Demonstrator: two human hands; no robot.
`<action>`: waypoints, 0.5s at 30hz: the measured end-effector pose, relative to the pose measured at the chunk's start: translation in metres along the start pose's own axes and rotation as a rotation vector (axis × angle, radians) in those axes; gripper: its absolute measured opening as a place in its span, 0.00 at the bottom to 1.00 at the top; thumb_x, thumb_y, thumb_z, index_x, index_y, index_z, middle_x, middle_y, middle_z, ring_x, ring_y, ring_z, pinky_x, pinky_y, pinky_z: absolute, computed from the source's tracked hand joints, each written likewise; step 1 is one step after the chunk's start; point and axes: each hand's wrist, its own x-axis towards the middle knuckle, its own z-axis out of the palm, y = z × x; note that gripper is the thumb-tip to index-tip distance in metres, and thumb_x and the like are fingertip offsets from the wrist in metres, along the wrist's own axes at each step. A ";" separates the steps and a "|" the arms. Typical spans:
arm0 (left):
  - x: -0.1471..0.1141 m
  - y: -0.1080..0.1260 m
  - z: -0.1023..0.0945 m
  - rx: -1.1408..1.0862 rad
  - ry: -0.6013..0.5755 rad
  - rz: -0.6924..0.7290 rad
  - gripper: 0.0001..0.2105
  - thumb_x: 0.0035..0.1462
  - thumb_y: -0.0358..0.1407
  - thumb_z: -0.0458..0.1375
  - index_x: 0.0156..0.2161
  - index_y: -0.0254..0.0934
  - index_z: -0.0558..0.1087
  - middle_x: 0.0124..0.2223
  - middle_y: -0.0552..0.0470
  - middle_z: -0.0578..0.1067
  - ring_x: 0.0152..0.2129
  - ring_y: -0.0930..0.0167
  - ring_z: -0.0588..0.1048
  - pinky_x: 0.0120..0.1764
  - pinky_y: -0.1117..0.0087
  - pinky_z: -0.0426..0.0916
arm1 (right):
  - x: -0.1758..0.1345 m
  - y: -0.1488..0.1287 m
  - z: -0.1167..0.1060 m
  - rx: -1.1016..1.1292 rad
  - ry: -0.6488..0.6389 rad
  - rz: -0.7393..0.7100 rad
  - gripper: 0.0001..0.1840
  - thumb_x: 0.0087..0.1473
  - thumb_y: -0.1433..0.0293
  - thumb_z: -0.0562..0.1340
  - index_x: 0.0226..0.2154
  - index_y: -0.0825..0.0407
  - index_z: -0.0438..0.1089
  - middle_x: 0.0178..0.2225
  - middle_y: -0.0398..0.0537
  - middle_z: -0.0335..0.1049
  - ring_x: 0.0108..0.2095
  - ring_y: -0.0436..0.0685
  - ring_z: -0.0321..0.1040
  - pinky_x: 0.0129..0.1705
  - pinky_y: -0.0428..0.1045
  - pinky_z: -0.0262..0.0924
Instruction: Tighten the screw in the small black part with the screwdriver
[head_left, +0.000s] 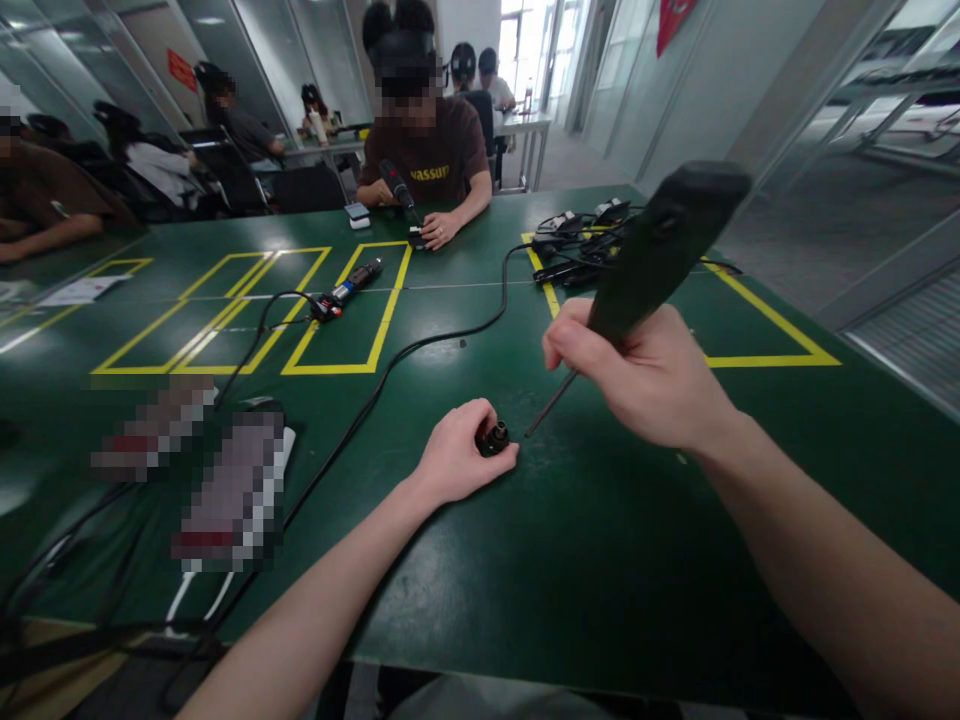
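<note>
My left hand [461, 455] is closed round a small black cylindrical part [495, 437] and steadies it on the green table [525, 560]. A round end of the part shows between thumb and fingers; the rest is hidden. In my right hand [645, 375] is a dark electric screwdriver [667, 240], its thick body slanting up to the right. Its thin shaft points down to the left. The shaft's tip is just right of the part, apart from it in the picture.
Black cables and devices [577, 245] lie within yellow tape at the back right. A black cable [420, 342] crosses the table. Two blurred slabs [232, 480] lie on the left, near another tool [349, 288]. Opposite, a co-worker [427, 150] works with a similar screwdriver.
</note>
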 end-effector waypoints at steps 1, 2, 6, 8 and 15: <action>0.000 0.000 0.000 0.017 0.004 -0.002 0.14 0.53 0.39 0.66 0.31 0.40 0.62 0.29 0.58 0.68 0.27 0.72 0.65 0.34 0.68 0.61 | 0.000 -0.001 -0.002 0.012 0.026 -0.004 0.31 0.66 0.46 0.59 0.21 0.50 0.66 0.21 0.43 0.62 0.25 0.52 0.60 0.29 0.50 0.53; 0.000 0.000 0.000 0.023 0.002 -0.005 0.14 0.53 0.39 0.65 0.31 0.40 0.62 0.30 0.58 0.68 0.27 0.72 0.65 0.34 0.68 0.61 | 0.001 -0.003 -0.004 0.024 0.051 -0.009 0.32 0.66 0.45 0.59 0.21 0.50 0.66 0.21 0.43 0.61 0.25 0.52 0.60 0.29 0.50 0.53; 0.000 -0.006 -0.004 0.000 -0.073 0.017 0.17 0.51 0.44 0.70 0.39 0.39 0.70 0.36 0.54 0.74 0.32 0.69 0.71 0.39 0.66 0.65 | 0.002 -0.008 -0.005 0.069 0.097 -0.006 0.35 0.63 0.39 0.57 0.20 0.49 0.66 0.21 0.44 0.61 0.25 0.53 0.62 0.28 0.50 0.54; 0.000 -0.010 -0.009 -0.033 -0.135 0.053 0.22 0.50 0.43 0.71 0.48 0.40 0.73 0.40 0.53 0.76 0.35 0.68 0.73 0.42 0.65 0.67 | 0.001 -0.010 -0.002 0.077 0.075 0.002 0.35 0.63 0.39 0.57 0.21 0.50 0.66 0.21 0.44 0.61 0.24 0.52 0.60 0.27 0.50 0.53; 0.002 -0.015 -0.014 -0.051 -0.193 0.070 0.13 0.51 0.43 0.72 0.34 0.37 0.76 0.28 0.57 0.72 0.27 0.73 0.69 0.36 0.69 0.65 | -0.007 -0.013 0.010 0.074 -0.079 -0.032 0.29 0.66 0.51 0.61 0.20 0.51 0.63 0.20 0.41 0.60 0.23 0.49 0.57 0.27 0.48 0.52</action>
